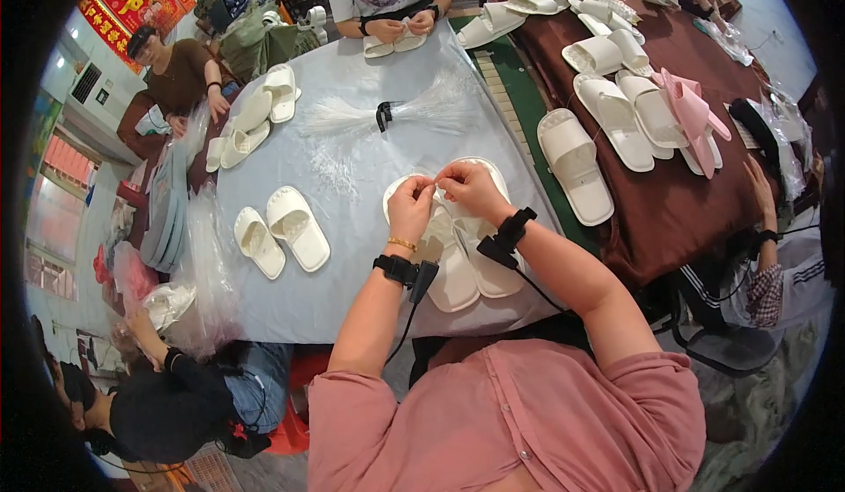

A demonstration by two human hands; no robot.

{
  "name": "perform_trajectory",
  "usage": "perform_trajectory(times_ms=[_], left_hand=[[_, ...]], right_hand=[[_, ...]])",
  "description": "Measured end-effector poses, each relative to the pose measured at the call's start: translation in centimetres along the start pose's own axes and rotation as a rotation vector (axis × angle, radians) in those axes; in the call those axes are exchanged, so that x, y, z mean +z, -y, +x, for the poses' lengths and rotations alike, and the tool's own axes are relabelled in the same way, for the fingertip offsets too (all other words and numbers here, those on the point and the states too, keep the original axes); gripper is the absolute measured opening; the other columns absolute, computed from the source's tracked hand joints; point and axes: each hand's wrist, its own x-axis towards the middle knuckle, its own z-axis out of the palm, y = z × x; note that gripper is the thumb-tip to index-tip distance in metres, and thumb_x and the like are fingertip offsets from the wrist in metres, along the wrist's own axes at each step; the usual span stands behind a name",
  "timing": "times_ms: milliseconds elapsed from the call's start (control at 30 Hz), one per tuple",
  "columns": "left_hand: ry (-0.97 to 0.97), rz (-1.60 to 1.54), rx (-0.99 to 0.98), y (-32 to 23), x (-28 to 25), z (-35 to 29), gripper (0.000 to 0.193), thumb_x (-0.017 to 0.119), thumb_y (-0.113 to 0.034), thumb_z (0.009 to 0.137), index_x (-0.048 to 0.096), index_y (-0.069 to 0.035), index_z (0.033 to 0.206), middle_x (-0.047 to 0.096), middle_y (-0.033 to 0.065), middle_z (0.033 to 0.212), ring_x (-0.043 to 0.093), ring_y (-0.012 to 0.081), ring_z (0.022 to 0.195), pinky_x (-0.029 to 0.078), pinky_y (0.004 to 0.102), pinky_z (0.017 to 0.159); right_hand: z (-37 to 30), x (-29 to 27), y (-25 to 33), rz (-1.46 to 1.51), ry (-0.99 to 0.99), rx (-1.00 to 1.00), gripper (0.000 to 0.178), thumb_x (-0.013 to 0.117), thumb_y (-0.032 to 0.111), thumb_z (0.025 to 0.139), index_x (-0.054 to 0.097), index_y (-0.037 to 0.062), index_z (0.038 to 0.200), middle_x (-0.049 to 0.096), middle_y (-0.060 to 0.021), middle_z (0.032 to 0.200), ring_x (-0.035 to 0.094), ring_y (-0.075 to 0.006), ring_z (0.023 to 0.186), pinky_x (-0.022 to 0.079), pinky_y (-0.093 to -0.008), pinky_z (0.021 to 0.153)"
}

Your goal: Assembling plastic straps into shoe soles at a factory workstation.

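A pair of white slippers [454, 279] lies side by side in front of me on the light grey tablecloth. Above their far ends my left hand [411, 208] and my right hand [475, 189] meet, thumbs and fingers pinched together. Whatever thin thing the fingertips hold is too small to make out. A bundle of clear thin strands [343, 119], gathered by a black band [384, 117], lies farther up the cloth. Some loose clear strands [336, 172] are scattered just nearer than it.
Another white pair [299, 228] sits to the left, with several more slippers [255, 113] beyond. On the right, a brown-covered table [647, 219] bears white slippers and a pink pair [687, 109]. Clear plastic bags [204, 272] hang at the left edge. Several people work around both tables.
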Motion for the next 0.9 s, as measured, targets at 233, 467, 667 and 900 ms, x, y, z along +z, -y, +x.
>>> perform_trajectory(times_ms=[233, 467, 667, 900], left_hand=[[0.001, 0.045, 0.033, 0.0, -0.4, -0.2, 0.009, 0.061, -0.008, 0.084, 0.065, 0.001, 0.084, 0.061, 0.0006, 0.07, 0.051, 0.0062, 0.061, 0.042, 0.0224, 0.055], [0.021, 0.036, -0.008, -0.6, 0.2, -0.4, 0.008, 0.063, -0.007, 0.084, 0.064, 0.001, 0.082, 0.059, -0.0013, 0.068, 0.05, 0.0049, 0.059, 0.041, 0.022, 0.053], [-0.018, 0.166, 0.129, -0.9, 0.6, -0.5, 0.008, 0.063, -0.005, 0.083, 0.067, 0.001, 0.086, 0.062, 0.0043, 0.07, 0.055, 0.0103, 0.06, 0.045, 0.0247, 0.057], [-0.011, 0.183, 0.144, -2.1, -3.0, -0.5, 0.012, 0.063, -0.009, 0.084, 0.066, 0.001, 0.09, 0.062, 0.0044, 0.072, 0.056, 0.0107, 0.063, 0.045, 0.024, 0.059]], right_hand=[[0.1, 0.5, -0.9, -0.032, -0.013, -0.055, 0.012, 0.06, 0.01, 0.084, 0.062, -0.0013, 0.086, 0.062, -0.0047, 0.072, 0.058, -0.0092, 0.066, 0.049, -0.0249, 0.058], [-0.2, -0.3, 0.4, -0.219, -0.042, -0.142, 0.013, 0.064, 0.011, 0.077, 0.066, -0.0014, 0.082, 0.065, -0.0087, 0.07, 0.06, -0.0132, 0.064, 0.047, -0.028, 0.059], [0.3, -1.1, 0.6, -0.219, 0.053, -0.012, 0.013, 0.066, 0.011, 0.075, 0.066, -0.0022, 0.078, 0.065, -0.0083, 0.066, 0.06, -0.0125, 0.061, 0.047, -0.0275, 0.056], [-0.2, -3.1, 2.0, -0.367, 0.04, -0.159, 0.028, 0.059, 0.025, 0.081, 0.069, 0.0014, 0.092, 0.068, -0.0176, 0.085, 0.065, -0.0304, 0.079, 0.05, -0.0376, 0.074]])
